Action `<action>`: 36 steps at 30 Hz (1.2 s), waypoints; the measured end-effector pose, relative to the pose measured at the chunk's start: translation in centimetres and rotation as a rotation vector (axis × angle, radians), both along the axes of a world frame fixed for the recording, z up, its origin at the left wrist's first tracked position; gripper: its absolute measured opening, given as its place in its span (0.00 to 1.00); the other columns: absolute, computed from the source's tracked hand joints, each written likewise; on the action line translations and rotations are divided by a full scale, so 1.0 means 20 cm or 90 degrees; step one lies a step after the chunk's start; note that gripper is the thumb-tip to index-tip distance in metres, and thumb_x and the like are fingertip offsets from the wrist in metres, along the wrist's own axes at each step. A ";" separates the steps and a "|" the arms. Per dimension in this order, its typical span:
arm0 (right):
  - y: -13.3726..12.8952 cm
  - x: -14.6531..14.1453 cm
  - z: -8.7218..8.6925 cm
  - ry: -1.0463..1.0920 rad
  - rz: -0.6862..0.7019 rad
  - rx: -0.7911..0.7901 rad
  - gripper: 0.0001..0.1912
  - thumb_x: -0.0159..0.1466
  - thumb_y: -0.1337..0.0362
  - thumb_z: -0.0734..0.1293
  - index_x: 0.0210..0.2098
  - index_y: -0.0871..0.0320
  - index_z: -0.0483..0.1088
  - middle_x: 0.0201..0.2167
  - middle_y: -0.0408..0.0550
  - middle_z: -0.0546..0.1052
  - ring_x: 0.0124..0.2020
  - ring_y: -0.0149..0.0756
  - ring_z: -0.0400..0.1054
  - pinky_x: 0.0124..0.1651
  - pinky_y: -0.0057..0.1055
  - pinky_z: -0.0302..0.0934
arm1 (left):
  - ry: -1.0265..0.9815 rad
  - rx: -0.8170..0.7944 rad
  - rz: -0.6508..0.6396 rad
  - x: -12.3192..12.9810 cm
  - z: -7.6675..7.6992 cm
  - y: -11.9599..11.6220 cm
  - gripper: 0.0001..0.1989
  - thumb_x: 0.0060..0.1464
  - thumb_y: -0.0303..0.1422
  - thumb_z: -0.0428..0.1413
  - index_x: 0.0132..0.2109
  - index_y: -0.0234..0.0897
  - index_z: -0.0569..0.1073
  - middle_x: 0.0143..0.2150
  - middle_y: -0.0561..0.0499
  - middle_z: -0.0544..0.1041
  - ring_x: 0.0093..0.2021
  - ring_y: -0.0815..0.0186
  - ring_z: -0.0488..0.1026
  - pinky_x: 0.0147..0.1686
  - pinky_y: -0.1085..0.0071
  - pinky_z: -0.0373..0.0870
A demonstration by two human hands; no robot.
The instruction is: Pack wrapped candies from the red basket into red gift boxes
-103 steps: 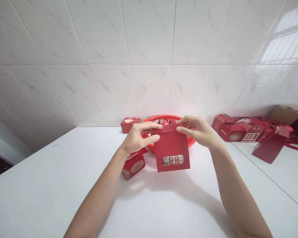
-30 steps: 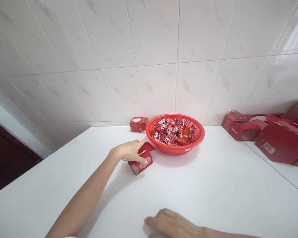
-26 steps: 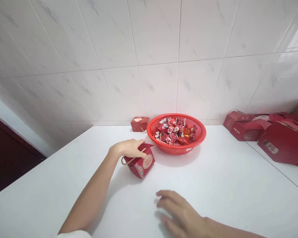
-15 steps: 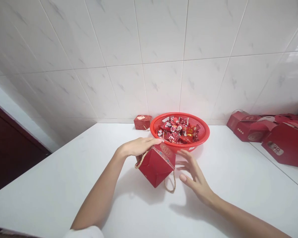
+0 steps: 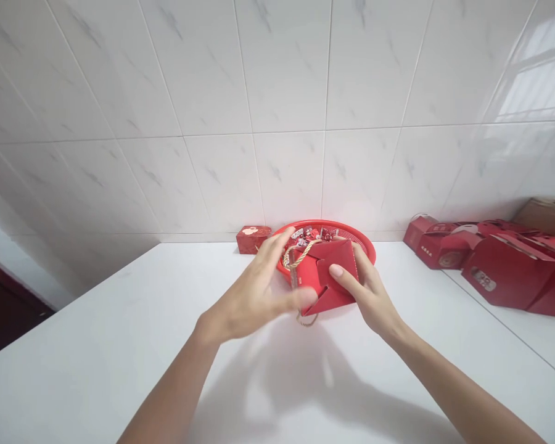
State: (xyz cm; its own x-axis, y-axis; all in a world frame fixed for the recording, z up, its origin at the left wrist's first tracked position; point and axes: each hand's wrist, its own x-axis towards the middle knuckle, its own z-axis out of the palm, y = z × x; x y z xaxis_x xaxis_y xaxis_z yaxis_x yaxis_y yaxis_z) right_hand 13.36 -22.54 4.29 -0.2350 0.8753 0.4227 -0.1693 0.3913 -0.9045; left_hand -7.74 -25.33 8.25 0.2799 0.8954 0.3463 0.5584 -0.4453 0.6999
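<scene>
A red gift box with twisted gold cord handles is held up over the white counter, its folded flaps facing me. My right hand grips its right side, with the thumb on the flaps and the fingers mostly hidden behind. Beside the box's left side, my left hand has its fingers and thumb spread apart; the thumb is blurred near the lower left corner. Behind the box stands a red plastic basket of wrapped candies, partly hidden by the box and hands.
A small red box sits left of the basket against the tiled wall. Several red gift boxes cluster at the right, with a brown cardboard box behind. The white counter runs underneath, with a seam at the right.
The gift box has been lifted and turned so its folded flaps face me. My right hand has closed on it; my left hand has come off its top and spread open.
</scene>
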 end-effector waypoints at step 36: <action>0.03 0.20 0.08 -0.194 0.077 0.097 0.31 0.71 0.48 0.60 0.71 0.43 0.53 0.68 0.46 0.65 0.67 0.49 0.59 0.69 0.51 0.55 | 0.057 0.161 -0.050 0.05 -0.04 0.01 0.52 0.43 0.45 0.71 0.69 0.54 0.51 0.71 0.45 0.57 0.67 0.48 0.62 0.61 0.53 0.69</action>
State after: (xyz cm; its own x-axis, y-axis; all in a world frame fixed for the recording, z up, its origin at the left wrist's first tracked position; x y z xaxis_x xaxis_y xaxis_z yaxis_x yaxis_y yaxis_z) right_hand 17.41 -21.90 5.86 -0.4681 0.7663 0.4401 0.0462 0.5186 -0.8538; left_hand -6.74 -25.11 7.37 0.3850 0.7578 0.5268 0.5703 -0.6441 0.5098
